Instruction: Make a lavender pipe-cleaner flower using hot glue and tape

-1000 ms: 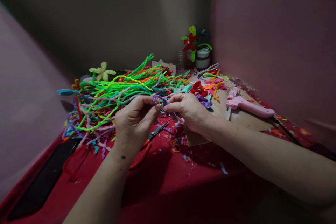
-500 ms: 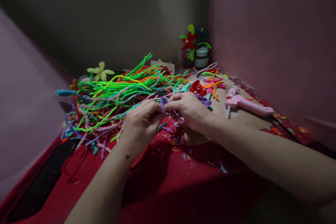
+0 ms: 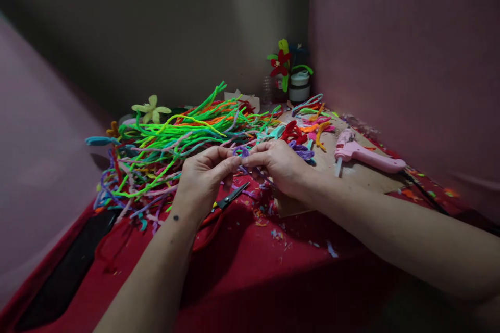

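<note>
A purple pipe cleaner point(image 3: 241, 151), bent into a small loop, is pinched between my two hands near the middle of the view. My left hand point(image 3: 205, 174) grips the loop's left side with thumb and forefinger. On its right side, the fingertips of my right hand point(image 3: 279, 164) are closed, and a purple length trails under them. Scissors point(image 3: 230, 199) with dark blades lie on the red cloth just below my left hand, their handles partly hidden behind the wrist. Behind both hands spreads a heap of pipe cleaners point(image 3: 195, 127), mostly green, with pink, orange and blue ones.
A pink glue gun point(image 3: 371, 157) rests on a brown board point(image 3: 375, 182) at right. Red bent pieces point(image 3: 294, 132) and purple bent pieces point(image 3: 300, 151) lie by my right hand. A red flower point(image 3: 280, 64) and a lidded container point(image 3: 300, 87) stand behind. A black flat object point(image 3: 66, 270) lies left.
My left hand has shifted slightly left and turned, with its thumb now along the loop. The purple loop looks wider and more open. More of the scissors shows.
</note>
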Tool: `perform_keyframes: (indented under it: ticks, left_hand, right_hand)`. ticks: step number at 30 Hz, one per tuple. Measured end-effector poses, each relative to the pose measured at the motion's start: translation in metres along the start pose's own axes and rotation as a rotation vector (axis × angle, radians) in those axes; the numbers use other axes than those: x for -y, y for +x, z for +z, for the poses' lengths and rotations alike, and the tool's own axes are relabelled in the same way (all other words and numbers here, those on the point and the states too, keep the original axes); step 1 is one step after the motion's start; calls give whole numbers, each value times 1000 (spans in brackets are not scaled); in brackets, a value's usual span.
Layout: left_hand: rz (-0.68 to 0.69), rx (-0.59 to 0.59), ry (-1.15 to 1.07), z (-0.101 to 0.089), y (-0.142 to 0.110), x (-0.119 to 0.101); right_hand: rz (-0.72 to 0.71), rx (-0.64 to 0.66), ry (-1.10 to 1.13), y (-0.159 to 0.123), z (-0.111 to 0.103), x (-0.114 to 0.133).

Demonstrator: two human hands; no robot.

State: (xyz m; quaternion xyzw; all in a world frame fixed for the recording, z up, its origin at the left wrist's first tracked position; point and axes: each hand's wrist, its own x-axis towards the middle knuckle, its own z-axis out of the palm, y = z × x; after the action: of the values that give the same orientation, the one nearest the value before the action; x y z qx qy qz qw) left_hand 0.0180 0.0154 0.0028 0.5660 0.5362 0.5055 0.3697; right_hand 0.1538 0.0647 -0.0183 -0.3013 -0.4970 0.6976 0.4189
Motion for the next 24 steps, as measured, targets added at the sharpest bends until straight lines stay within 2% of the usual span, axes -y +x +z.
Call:
perform_keyframes:
  ticks: [3, 8, 10, 13, 15, 20, 24]
  left_hand:
    - [31, -13, 60, 3, -1, 2]
    - [149, -68, 203, 4, -2, 3]
    - [90, -35, 143, 3, -2, 3]
    - [-99, 86, -14, 3, -2, 2]
    - [-174, 151, -82, 5, -2, 2]
    - [-86, 190, -52, 8, -2, 3]
    - [-107, 237, -26, 7, -2, 2]
  right_hand:
    - [37, 46, 24, 0, 1, 1]
    - [-2, 69, 52, 0, 0, 2]
    - [6, 88, 77, 1, -1, 2]
    - [28, 89, 69, 0, -1, 1]
    - [29, 84, 64, 1, -2, -1]
    - [-14, 104, 161, 4, -5, -3]
    - [-38, 67, 206, 6, -5, -3]
